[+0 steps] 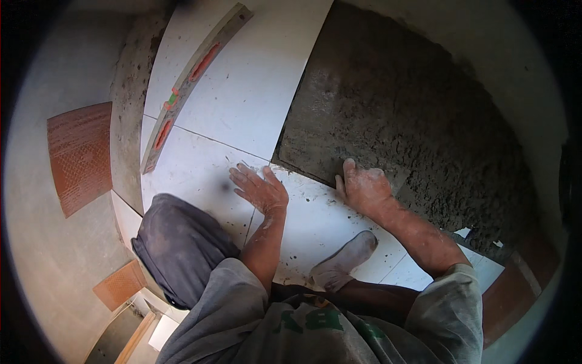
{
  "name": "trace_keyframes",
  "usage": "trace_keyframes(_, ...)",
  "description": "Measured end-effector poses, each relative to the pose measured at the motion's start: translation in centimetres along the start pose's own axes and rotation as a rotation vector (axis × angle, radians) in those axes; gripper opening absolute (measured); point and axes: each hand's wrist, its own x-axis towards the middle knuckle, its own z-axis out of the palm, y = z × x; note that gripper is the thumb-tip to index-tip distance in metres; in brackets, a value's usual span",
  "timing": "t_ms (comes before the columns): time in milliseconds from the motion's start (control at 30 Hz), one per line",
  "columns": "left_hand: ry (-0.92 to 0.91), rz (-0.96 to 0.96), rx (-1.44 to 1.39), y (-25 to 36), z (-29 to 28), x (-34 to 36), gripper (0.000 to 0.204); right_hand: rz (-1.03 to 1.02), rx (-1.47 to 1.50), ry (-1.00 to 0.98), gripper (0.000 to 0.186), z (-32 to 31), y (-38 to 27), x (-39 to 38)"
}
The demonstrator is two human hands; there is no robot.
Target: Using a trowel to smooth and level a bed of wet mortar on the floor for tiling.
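Note:
My left hand [260, 189] lies flat with its fingers spread on a white floor tile [303, 227], close to where tile joints meet. At that tile's far edge, my right hand [368, 187] is lowered beside grey wet mortar [394, 103]. One or two of its fingers stick out at the edge, and the others are curled under; the palm is hidden, so I cannot see whether anything is in it. Both hands are dusted with pale powder. A spirit level [191, 82] with a green vial and reddish cut-outs rests across the tiles left of my left hand.
Reddish-brown tiles [82, 155] lean by the left wall, with a smaller one [119, 284] below. Another brown piece [515, 291] stands at lower right. Crumbs of mortar dot the white tiles. My foot [348, 258] and bent knee [182, 242] are near my hands.

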Motion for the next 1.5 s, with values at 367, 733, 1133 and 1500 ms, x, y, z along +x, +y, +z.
trace_keyframes(367, -0.033, 0.014, 0.035, 0.1, -0.5, 0.4, 0.072, -0.072, -0.056, 0.067, 0.028, 1.9, -0.9, 0.1)
trace_keyframes(733, -0.008, 0.018, 0.046, -0.1, -0.2, 0.2, 0.073, -0.110, -0.093, 0.116, 0.023, 3.0, -1.4, -0.2)
trace_keyframes(1133, 0.000, 0.014, 0.030, 0.1, -0.2, 0.1, 0.071, -0.076, -0.072, 0.132, 0.025, 4.2, -0.8, -0.2)
trace_keyframes(1500, -0.008, -0.026, 0.017, -0.4, 0.1, 0.2, 0.070, 0.147, -0.228, 0.180, 0.031, -1.7, 2.4, 3.5)
